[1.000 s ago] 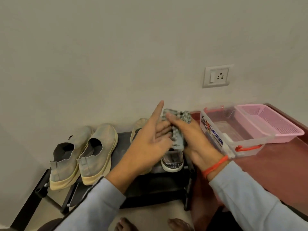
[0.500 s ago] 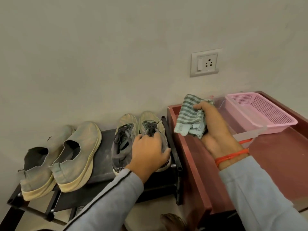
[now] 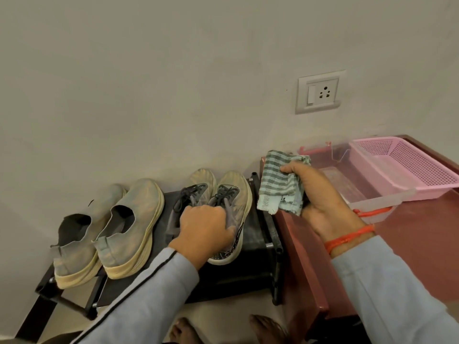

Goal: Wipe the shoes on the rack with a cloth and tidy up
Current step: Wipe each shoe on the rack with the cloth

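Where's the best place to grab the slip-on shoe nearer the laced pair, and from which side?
Probably take the slip-on shoe at its heel collar, by the small pull tab, coming from above on the near side. It sits upright on the rack, heel toward the person, opening facing up, so fingers can hook inside the collar.

My left hand (image 3: 205, 225) reached fwd, palm down, fingers curled & gripping the heel end of the laced shoe (image 3: 231, 214). My right hand (image 3: 323, 202) was up to the right, thumb on top, fingers pinching the striped cloth (image 3: 278, 187). Both forearms in light blue sleeves; red thread round my right wrist.
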